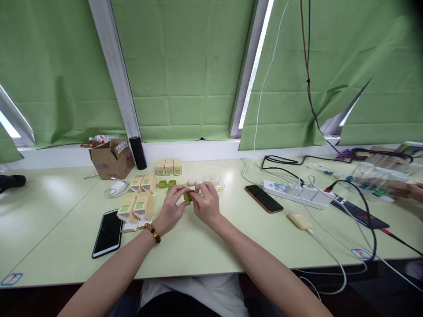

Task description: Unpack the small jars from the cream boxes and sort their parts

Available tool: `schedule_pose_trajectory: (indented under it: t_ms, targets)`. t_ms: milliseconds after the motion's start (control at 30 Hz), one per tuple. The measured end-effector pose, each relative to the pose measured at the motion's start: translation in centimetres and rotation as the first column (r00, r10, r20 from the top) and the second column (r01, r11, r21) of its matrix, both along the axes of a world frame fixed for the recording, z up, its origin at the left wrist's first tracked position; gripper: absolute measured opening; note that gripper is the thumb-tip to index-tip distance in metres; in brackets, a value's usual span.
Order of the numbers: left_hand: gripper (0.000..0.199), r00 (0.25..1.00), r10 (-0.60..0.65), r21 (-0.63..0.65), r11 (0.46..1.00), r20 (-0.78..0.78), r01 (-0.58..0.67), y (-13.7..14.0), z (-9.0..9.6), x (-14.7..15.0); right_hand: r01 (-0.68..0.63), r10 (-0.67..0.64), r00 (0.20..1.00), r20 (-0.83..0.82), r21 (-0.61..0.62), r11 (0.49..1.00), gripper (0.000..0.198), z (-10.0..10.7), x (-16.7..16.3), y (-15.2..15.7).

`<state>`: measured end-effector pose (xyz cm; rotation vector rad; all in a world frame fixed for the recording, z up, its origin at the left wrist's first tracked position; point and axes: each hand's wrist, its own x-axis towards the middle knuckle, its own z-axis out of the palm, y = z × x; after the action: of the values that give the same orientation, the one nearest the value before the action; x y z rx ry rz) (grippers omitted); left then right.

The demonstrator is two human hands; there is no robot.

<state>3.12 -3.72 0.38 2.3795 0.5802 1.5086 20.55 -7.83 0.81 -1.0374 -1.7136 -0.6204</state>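
Observation:
Between the fingers of both hands, above the middle of the table, is a small olive-green container (188, 197). My left hand (171, 207) pinches it from the left, wearing a beaded bracelet at the wrist. From the right, my right hand (207, 205) closes its fingertips on the same piece, hiding much of it. Similar small green square containers (162, 184) lie just beyond my left hand. Behind my fingers are pale pinkish cylinders (191, 182) and clear round pieces (218, 184), some with a yellow spot. Opened cream boxes (144, 207) with green windows stand left of my left hand.
Closed cream boxes (169, 167) stand in a row at the back. A phone (107, 233) lies left, another phone (263, 198) right, beside a power strip (297, 193) with tangled cables. A cardboard box (111, 160) and black cylinder (138, 152) stand back left. Another person's hand (405, 190) reaches in right.

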Motion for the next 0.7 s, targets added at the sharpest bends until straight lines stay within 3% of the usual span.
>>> schedule_pose_trajectory:
  t_ms: [700]
  targets:
    - [0.038,0.998,0.049,-0.019,0.999,-0.030,-0.049,-0.28,0.61,-0.03,-0.029,0.029,0.999,-0.017,0.011,1.000,0.018,-0.36,-0.09,0.20]
